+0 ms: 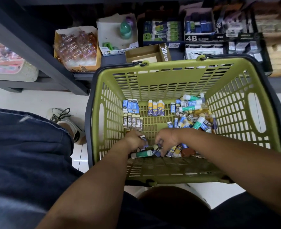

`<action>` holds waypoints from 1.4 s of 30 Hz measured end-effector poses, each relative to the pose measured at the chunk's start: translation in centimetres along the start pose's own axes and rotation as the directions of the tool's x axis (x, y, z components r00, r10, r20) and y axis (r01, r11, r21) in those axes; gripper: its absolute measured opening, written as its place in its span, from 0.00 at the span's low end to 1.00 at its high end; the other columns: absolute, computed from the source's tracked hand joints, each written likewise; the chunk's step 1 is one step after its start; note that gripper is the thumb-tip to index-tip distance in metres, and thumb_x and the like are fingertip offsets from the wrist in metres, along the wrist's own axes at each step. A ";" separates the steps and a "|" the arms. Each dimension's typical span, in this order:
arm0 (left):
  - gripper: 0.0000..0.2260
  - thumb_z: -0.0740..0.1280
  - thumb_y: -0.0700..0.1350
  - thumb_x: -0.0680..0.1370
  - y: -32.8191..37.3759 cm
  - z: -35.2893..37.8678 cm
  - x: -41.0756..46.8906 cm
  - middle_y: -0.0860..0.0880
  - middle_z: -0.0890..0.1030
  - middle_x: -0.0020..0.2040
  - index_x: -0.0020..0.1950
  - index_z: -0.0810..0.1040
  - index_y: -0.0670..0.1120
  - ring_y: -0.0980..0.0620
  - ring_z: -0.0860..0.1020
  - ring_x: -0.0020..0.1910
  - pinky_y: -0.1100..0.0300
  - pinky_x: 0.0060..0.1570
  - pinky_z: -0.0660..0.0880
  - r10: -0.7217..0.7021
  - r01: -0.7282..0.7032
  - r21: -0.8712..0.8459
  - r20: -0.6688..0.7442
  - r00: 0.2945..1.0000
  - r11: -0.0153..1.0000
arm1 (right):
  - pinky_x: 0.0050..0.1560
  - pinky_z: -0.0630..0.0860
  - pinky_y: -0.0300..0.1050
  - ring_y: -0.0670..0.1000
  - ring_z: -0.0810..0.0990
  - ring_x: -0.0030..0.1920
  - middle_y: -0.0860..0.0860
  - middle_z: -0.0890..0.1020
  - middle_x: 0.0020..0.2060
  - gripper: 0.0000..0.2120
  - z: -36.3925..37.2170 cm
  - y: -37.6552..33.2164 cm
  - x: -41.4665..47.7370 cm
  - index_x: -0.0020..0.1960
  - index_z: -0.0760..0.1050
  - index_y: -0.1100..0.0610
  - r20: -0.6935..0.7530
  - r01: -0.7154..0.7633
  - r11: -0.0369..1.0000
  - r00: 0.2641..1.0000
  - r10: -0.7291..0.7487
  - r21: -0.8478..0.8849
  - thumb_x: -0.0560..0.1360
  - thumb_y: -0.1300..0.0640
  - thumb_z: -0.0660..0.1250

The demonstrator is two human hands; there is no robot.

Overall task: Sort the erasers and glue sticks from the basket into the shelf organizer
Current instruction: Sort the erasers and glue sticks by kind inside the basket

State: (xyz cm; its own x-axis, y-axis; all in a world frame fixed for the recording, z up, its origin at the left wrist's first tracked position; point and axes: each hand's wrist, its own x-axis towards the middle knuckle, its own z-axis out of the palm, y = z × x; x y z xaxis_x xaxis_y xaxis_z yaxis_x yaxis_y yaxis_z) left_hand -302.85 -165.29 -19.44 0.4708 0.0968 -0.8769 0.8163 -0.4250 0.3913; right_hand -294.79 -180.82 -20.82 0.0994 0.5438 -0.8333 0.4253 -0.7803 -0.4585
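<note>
Pick/group step inside basket (169, 62): left hand (134, 140) curled round a few dark-blue erasers (143, 140), right hand (167, 138) pinching an eraser (158, 149) from near pile beside glue stick (142, 154); next prob lift to matching shelf box (165, 52) w/o dropping any.

Pale, glossy floor (37, 100) tiles spread out to the left of the left grip (133, 141), and a streak of light bounces off them close by on that side. More pale floor shows far out to the right. Ahead of the grip and to its left, a dark shelf unit (37, 52) sits low, its slanting upright and boards near black, with deep shadow beneath the top board. Far ahead to the right are wood-coloured slats (280, 58), blurred.
</note>
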 end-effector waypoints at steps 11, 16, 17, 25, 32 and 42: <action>0.14 0.64 0.47 0.80 2.8 -0.3 -1.0 0.41 0.77 0.61 0.63 0.74 0.42 0.44 0.79 0.56 0.52 0.48 0.79 0.067 0.102 -0.746 0.193 0.979 0.658 | 0.71 0.58 0.53 0.52 0.73 0.64 0.50 0.81 0.52 0.06 -1.2 1.4 -3.6 0.46 0.78 0.54 -0.211 0.104 0.551 0.968 0.134 0.828 0.71 0.56 0.73; 0.17 0.70 0.48 0.75 2.9 0.4 -1.0 0.45 0.73 0.64 0.62 0.76 0.44 0.44 0.78 0.58 0.53 0.50 0.81 0.087 0.073 -0.742 0.175 0.981 0.666 | 0.66 0.62 0.49 0.54 0.70 0.66 0.57 0.78 0.60 0.10 -0.5 0.1 -2.9 0.46 0.74 0.59 -0.198 0.093 0.585 0.973 0.117 0.806 0.73 0.55 0.72; 0.16 0.71 0.47 0.74 2.9 0.5 -0.9 0.45 0.72 0.64 0.61 0.76 0.44 0.45 0.78 0.57 0.53 0.49 0.81 0.071 0.069 -0.737 0.157 0.985 0.672 | 0.64 0.63 0.48 0.54 0.70 0.67 0.57 0.77 0.60 0.11 -0.4 0.1 -2.9 0.50 0.74 0.60 -0.199 0.085 0.606 0.972 0.123 0.791 0.73 0.54 0.71; 0.08 0.72 0.38 0.74 2.6 0.4 -1.1 0.47 0.76 0.53 0.53 0.81 0.42 0.49 0.80 0.52 0.55 0.47 0.82 0.030 0.070 -0.703 0.129 0.991 0.708 | 0.69 0.59 0.58 0.51 0.64 0.72 0.51 0.72 0.69 0.16 0.3 0.0 -3.0 0.63 0.75 0.52 -0.072 -0.001 0.519 0.990 0.119 0.855 0.76 0.53 0.68; 0.09 0.71 0.32 0.73 1.8 -0.1 -0.9 0.40 0.78 0.58 0.51 0.80 0.39 0.47 0.80 0.51 0.57 0.48 0.81 -0.051 0.150 -0.714 0.158 0.986 0.683 | 0.50 0.79 0.43 0.51 0.83 0.50 0.59 0.76 0.64 0.30 0.3 0.2 -2.1 0.75 0.58 0.59 -0.090 0.029 0.260 0.970 0.226 0.965 0.77 0.57 0.67; 0.09 0.68 0.33 0.76 1.4 -0.6 -1.3 0.40 0.73 0.64 0.56 0.79 0.36 0.41 0.71 0.66 0.56 0.56 0.77 -0.260 0.193 -0.910 0.099 0.961 0.368 | 0.61 0.73 0.48 0.57 0.78 0.58 0.59 0.81 0.56 0.10 -1.9 -3.7 0.9 0.52 0.78 0.62 -0.427 0.055 0.715 0.833 0.351 0.697 0.78 0.55 0.66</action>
State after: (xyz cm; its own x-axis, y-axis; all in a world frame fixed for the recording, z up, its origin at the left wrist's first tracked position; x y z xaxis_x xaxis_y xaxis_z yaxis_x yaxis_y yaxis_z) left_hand -302.10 -165.48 -17.55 0.2071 0.1141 -0.9716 0.6956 0.6812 0.2282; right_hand -294.56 -176.84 -19.31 0.6161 0.3109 -0.7237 -0.3170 -0.7433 -0.5891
